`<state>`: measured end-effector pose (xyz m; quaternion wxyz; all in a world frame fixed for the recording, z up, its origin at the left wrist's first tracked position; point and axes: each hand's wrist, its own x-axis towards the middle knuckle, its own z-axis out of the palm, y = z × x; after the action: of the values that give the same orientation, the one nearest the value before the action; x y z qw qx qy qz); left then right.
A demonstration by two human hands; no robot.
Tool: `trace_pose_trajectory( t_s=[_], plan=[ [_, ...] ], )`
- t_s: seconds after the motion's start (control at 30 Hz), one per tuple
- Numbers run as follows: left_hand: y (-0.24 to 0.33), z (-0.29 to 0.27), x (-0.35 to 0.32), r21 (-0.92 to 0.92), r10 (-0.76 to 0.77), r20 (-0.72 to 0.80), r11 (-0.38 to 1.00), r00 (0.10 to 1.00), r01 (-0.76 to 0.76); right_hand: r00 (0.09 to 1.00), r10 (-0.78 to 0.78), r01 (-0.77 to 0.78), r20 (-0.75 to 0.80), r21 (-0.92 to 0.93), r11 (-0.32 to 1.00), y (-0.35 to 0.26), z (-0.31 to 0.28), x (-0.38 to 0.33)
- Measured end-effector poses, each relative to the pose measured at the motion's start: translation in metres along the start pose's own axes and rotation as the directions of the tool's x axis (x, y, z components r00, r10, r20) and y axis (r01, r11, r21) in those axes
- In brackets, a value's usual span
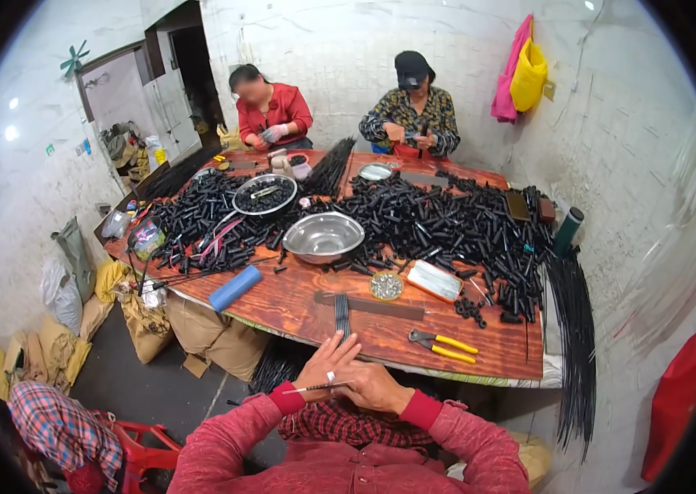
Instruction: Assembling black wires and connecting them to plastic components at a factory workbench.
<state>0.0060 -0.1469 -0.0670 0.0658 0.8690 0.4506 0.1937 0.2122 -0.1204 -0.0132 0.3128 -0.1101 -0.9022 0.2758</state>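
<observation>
My left hand (pixel 330 361) reaches to the table's front edge with its fingers stretched out together, by the lower ends of several thin black rods (pixel 342 313). These rods lie side by side across a long flat dark metal strip (pixel 385 308). Close against it, my right hand (pixel 374 388) has its fingers bent in, at the end of a thin dark rod (pixel 308 388) that points left over my left wrist. A small white wrap (pixel 331 376) shows where the hands meet. The right fingertips are partly hidden.
Yellow-handled pliers (pixel 444 346), a dish of small metal parts (pixel 386 286), a white tray (pixel 435 280) and a blue roll (pixel 234 288) lie nearby. Behind them are a steel bowl (pixel 324 237) and heaped black tubes (pixel 430 214). Two people (pixel 272 115) work across the table.
</observation>
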Motion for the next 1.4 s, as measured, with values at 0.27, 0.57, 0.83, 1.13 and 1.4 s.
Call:
trace_pose_trajectory(
  t_s=[0.27,0.57,0.83,1.13,1.4],
  plan=[
    [-0.041,-0.026,0.028,0.094,0.15,0.202,0.981,0.968,-0.171,0.994,-0.029,0.026,-0.101,-0.032,0.999,0.016,0.001,0.003],
    [-0.057,-0.038,0.055,0.035,0.106,0.038,0.994,0.994,-0.107,0.999,0.023,-0.024,-0.027,-0.015,1.0,0.004,-0.009,0.004],
    [-0.072,-0.039,0.076,0.133,0.104,-0.003,0.986,0.995,-0.102,1.0,0.025,-0.026,-0.005,-0.012,1.0,0.001,-0.021,0.003],
    [-0.102,-0.015,0.081,0.173,0.072,-0.098,0.983,0.993,-0.054,1.0,-0.009,0.01,-0.011,0.015,1.0,0.001,-0.015,0.002],
    [-0.096,-0.009,0.09,0.1,0.046,-0.276,0.995,0.96,-0.019,0.998,-0.049,0.046,-0.048,-0.053,0.998,-0.02,-0.043,0.009]
  ],
)
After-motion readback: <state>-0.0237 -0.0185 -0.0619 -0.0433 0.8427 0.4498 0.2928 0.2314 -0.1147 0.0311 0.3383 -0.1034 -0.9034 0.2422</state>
